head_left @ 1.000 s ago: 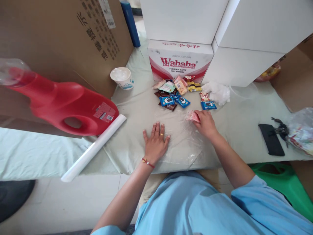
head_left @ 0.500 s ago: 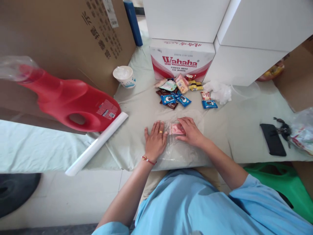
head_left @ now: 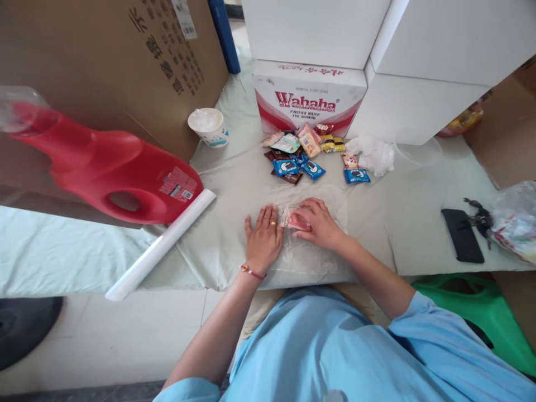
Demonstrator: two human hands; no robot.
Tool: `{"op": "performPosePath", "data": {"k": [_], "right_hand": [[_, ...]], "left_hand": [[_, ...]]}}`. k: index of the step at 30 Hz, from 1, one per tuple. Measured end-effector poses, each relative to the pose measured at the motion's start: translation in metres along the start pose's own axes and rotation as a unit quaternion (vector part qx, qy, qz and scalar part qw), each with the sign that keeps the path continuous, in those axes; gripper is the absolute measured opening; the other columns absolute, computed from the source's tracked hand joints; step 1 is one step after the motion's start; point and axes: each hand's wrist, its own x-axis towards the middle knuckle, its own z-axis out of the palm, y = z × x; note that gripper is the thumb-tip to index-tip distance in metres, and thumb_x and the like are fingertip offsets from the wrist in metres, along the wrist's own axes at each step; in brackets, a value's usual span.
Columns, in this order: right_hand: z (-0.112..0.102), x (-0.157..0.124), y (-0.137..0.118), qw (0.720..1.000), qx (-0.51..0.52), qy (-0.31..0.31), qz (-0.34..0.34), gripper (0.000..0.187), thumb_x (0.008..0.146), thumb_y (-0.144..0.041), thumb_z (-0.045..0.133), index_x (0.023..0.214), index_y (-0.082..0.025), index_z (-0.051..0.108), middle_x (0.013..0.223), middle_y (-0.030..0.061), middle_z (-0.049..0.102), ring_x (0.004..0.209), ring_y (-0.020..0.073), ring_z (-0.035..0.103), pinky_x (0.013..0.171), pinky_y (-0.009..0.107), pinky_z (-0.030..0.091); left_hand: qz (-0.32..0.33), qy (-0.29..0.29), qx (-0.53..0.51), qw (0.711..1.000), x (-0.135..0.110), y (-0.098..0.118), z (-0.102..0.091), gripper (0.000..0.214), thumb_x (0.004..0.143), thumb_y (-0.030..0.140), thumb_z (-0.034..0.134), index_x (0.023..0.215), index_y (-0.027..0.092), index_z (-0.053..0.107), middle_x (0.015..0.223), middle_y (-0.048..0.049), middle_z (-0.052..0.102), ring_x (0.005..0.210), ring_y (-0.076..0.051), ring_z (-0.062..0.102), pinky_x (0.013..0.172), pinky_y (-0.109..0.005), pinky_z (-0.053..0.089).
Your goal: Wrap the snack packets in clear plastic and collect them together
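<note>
My left hand [head_left: 263,237] lies flat, fingers spread, on a sheet of clear plastic wrap [head_left: 318,251] spread on the cloth-covered table [head_left: 234,184]. My right hand [head_left: 320,223] presses a small pink snack packet [head_left: 297,220] down on the wrap, right beside my left fingers. Its fingers curl over the packet. A pile of several small snack packets [head_left: 297,159] lies farther back, in front of a Wahaha box [head_left: 307,97].
A red detergent jug [head_left: 113,170] lies on its side at left, with a white roll [head_left: 161,245] beside it and a paper cup [head_left: 207,127] behind. Cardboard and white boxes wall the back. A black phone [head_left: 462,235] and a plastic bag [head_left: 517,220] sit at right.
My right hand has carried the pink packet from near the snack pile back onto the wrap, next to my left hand. My left hand has stayed flat.
</note>
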Motion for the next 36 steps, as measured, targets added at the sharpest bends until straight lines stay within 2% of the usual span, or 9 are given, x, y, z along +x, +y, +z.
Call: {"op": "performPosePath", "data": {"k": [4, 9, 15, 23, 26, 29, 32, 34, 36], "right_hand": [[-0.001, 0.0, 0.004, 1.0, 0.003, -0.022, 0.009, 0.059, 0.089, -0.041, 0.079, 0.141, -0.021, 0.061, 0.144, 0.0147, 0.059, 0.141, 0.0334, 0.042, 0.117, 0.052, 0.037], [-0.006, 0.0, 0.005, 0.996, -0.059, -0.067, 0.01, 0.052, 0.094, -0.031, 0.072, 0.143, -0.019, 0.061, 0.141, 0.014, 0.063, 0.137, 0.0313, 0.048, 0.117, 0.049, 0.035], [-0.007, 0.001, -0.003, 0.991, -0.117, -0.071, 0.012, 0.05, 0.095, -0.031, 0.069, 0.142, -0.019, 0.061, 0.137, 0.0159, 0.064, 0.136, 0.0328, 0.047, 0.116, 0.05, 0.035], [-0.01, -0.001, -0.001, 0.991, -0.09, -0.027, 0.094, 0.045, 0.091, -0.033, 0.066, 0.133, -0.019, 0.064, 0.122, 0.0151, 0.066, 0.119, 0.0342, 0.052, 0.102, 0.046, 0.042], [-0.008, -0.002, -0.009, 0.994, -0.082, -0.015, 0.069, 0.045, 0.091, -0.032, 0.066, 0.134, -0.019, 0.063, 0.126, 0.0151, 0.065, 0.123, 0.0338, 0.05, 0.105, 0.047, 0.04], [-0.002, -0.001, -0.015, 0.994, -0.092, -0.04, 0.043, 0.046, 0.091, -0.029, 0.068, 0.136, -0.02, 0.063, 0.13, 0.0154, 0.064, 0.128, 0.0334, 0.049, 0.111, 0.049, 0.038], [-0.001, -0.005, -0.009, 0.996, -0.072, -0.051, 0.022, 0.051, 0.092, -0.034, 0.072, 0.14, -0.021, 0.062, 0.138, 0.0157, 0.06, 0.131, 0.0329, 0.049, 0.115, 0.05, 0.038], [-0.009, -0.017, -0.001, 0.999, -0.041, -0.025, -0.004, 0.057, 0.093, -0.041, 0.072, 0.145, -0.022, 0.058, 0.15, 0.0172, 0.052, 0.139, 0.0336, 0.045, 0.117, 0.053, 0.038], [-0.02, -0.039, 0.008, 0.999, -0.005, 0.002, -0.034, 0.054, 0.097, -0.045, 0.067, 0.145, -0.023, 0.058, 0.152, 0.0182, 0.051, 0.14, 0.0333, 0.046, 0.116, 0.055, 0.041]], "left_hand": [[0.0, 0.001, -0.002, 1.0, 0.0, 0.0, 0.0, 0.063, 0.11, 0.043, 0.019, 0.163, 0.017, 0.04, 0.17, -0.0133, 0.037, 0.16, -0.027, 0.033, 0.131, -0.066, 0.014], [-0.003, 0.012, -0.002, 1.0, 0.0, 0.0, 0.002, 0.062, 0.11, 0.04, 0.017, 0.162, 0.016, 0.041, 0.17, -0.0129, 0.038, 0.159, -0.026, 0.034, 0.131, -0.065, 0.013], [-0.006, 0.018, -0.001, 1.0, 0.0, 0.001, 0.005, 0.06, 0.109, 0.036, 0.021, 0.164, 0.018, 0.039, 0.17, -0.013, 0.037, 0.16, -0.026, 0.034, 0.131, -0.066, 0.012], [-0.027, 0.013, -0.006, 1.0, -0.001, 0.006, 0.005, 0.061, 0.108, 0.035, 0.022, 0.165, 0.017, 0.036, 0.171, -0.0138, 0.036, 0.16, -0.028, 0.033, 0.13, -0.07, 0.012], [-0.027, 0.018, -0.006, 0.999, -0.002, 0.006, 0.006, 0.061, 0.108, 0.035, 0.023, 0.164, 0.017, 0.037, 0.171, -0.0148, 0.036, 0.16, -0.028, 0.033, 0.13, -0.069, 0.012], [-0.029, 0.018, -0.009, 0.999, -0.001, 0.003, 0.007, 0.061, 0.108, 0.035, 0.024, 0.163, 0.016, 0.038, 0.171, -0.0152, 0.035, 0.161, -0.028, 0.032, 0.13, -0.068, 0.014], [-0.044, 0.007, -0.029, 0.999, -0.004, -0.006, 0.002, 0.06, 0.107, 0.033, 0.026, 0.162, 0.014, 0.04, 0.172, -0.016, 0.033, 0.161, -0.03, 0.03, 0.129, -0.067, 0.021], [-0.048, 0.007, -0.042, 0.998, -0.011, -0.016, -0.005, 0.06, 0.106, 0.033, 0.029, 0.161, 0.015, 0.041, 0.173, -0.0162, 0.03, 0.162, -0.031, 0.029, 0.127, -0.066, 0.025], [-0.009, 0.003, -0.053, 0.999, -0.024, -0.03, -0.014, 0.059, 0.104, 0.032, 0.033, 0.161, 0.019, 0.043, 0.174, -0.0142, 0.03, 0.162, -0.031, 0.029, 0.129, -0.064, 0.024]]}}
